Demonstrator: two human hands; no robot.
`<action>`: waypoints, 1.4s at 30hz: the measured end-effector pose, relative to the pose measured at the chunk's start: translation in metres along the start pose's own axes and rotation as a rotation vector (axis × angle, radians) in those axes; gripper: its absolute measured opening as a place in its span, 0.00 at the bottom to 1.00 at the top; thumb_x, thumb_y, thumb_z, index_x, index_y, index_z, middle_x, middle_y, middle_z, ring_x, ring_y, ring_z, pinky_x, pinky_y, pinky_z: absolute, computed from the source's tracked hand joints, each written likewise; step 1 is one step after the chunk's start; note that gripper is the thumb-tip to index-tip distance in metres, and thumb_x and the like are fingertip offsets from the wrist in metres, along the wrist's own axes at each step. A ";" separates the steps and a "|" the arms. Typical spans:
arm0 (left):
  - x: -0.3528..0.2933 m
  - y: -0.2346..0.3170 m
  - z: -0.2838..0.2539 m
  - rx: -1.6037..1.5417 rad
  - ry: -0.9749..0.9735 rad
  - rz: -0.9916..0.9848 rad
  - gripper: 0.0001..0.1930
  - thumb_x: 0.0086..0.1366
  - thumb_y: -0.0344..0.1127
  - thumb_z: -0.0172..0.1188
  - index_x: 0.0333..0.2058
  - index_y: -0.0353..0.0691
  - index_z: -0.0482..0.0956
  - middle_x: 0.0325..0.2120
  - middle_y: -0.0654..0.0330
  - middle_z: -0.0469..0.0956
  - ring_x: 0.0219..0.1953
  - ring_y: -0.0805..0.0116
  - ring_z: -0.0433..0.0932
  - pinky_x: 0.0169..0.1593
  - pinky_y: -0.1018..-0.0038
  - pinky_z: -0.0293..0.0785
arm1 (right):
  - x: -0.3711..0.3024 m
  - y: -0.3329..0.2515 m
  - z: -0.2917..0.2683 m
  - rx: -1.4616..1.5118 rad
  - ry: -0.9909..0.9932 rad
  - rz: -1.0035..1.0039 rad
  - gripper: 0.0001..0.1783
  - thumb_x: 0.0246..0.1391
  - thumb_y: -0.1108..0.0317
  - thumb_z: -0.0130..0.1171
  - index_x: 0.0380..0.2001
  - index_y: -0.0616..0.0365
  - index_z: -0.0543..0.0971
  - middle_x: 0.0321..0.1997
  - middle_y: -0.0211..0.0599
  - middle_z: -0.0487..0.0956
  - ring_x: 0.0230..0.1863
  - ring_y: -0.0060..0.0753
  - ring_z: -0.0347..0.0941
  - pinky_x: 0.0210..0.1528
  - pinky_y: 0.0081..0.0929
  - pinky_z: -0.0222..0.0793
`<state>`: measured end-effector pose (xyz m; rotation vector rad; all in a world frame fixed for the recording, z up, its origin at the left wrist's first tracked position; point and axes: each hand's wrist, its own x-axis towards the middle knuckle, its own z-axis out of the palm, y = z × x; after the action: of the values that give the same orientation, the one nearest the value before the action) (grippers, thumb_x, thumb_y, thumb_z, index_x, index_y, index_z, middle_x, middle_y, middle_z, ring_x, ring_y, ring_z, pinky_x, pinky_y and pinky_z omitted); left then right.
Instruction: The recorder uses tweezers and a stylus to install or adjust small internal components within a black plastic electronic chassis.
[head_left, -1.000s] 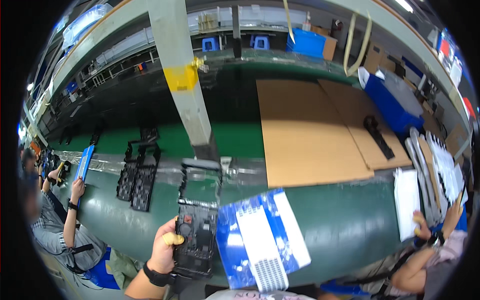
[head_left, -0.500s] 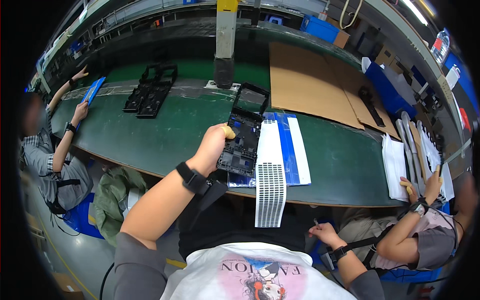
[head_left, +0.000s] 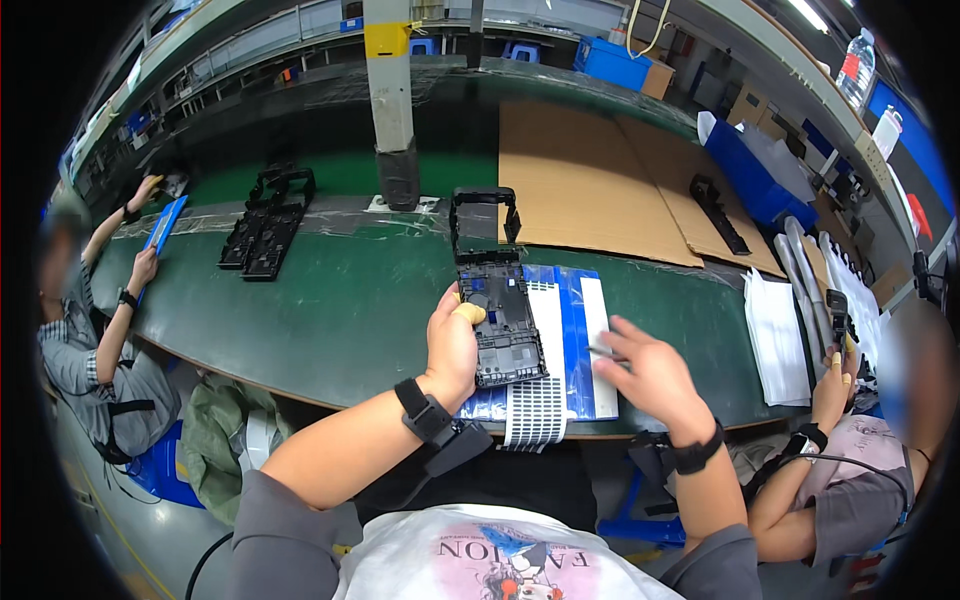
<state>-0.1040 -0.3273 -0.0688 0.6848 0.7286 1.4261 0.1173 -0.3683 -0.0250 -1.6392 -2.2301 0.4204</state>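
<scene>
My left hand (head_left: 455,345) grips the left side of a black plastic housing (head_left: 505,310), its open frame end pointing away from me. The thumb, in a yellow finger cot, presses on its inner face. Under the housing lies a white sheet with rows of small dark stickers (head_left: 538,410), its near end over the table edge. That sheet rests on a blue-and-white flat pack (head_left: 575,320). My right hand (head_left: 650,375) hovers just right of the pack, fingers slightly blurred, with a thin dark tool (head_left: 604,352) showing between thumb and fingers.
More black housings (head_left: 268,225) lie on the green table (head_left: 340,330) to the left. A grey post (head_left: 392,120) rises behind. Flat cardboard (head_left: 570,180) bears a black part (head_left: 720,215). Co-workers sit at both sides, the left holding a blue strip (head_left: 165,225). White bags (head_left: 778,335) lie right.
My right hand has risen from below the table edge to beside the housing. The housing, in my left hand, has turned more upright and nearer. The view has shifted; the right co-worker now holds a black part.
</scene>
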 end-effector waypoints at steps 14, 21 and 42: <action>0.063 0.090 0.007 0.033 -0.092 0.032 0.14 0.49 0.22 0.40 0.37 0.35 0.65 0.32 0.58 0.70 0.33 0.70 0.70 0.41 0.75 0.67 | 0.084 -0.014 -0.019 0.959 -0.067 0.122 0.25 0.53 0.55 0.42 0.19 0.68 0.76 0.25 0.42 0.75 0.25 0.23 0.67 0.27 0.19 0.62; 0.040 0.087 0.001 -0.064 0.031 -0.164 0.25 0.47 0.25 0.45 0.48 0.36 0.58 0.36 0.56 0.69 0.33 0.69 0.69 0.39 0.75 0.68 | 0.094 0.004 0.017 1.620 -0.137 0.308 0.21 0.55 0.59 0.39 0.29 0.69 0.73 0.28 0.47 0.74 0.25 0.28 0.70 0.26 0.17 0.65; 0.045 0.068 -0.018 -0.168 0.034 -0.255 0.22 0.56 0.30 0.47 0.50 0.38 0.54 0.43 0.54 0.66 0.43 0.63 0.68 0.45 0.68 0.68 | 0.137 0.007 0.053 1.296 0.383 0.409 0.08 0.46 0.75 0.50 0.33 0.65 0.69 0.18 0.36 0.73 0.14 0.15 0.65 0.13 0.09 0.54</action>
<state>-0.1592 -0.2798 -0.0280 0.4227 0.6874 1.2500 0.0626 -0.2372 -0.0628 -1.1929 -0.8659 1.1918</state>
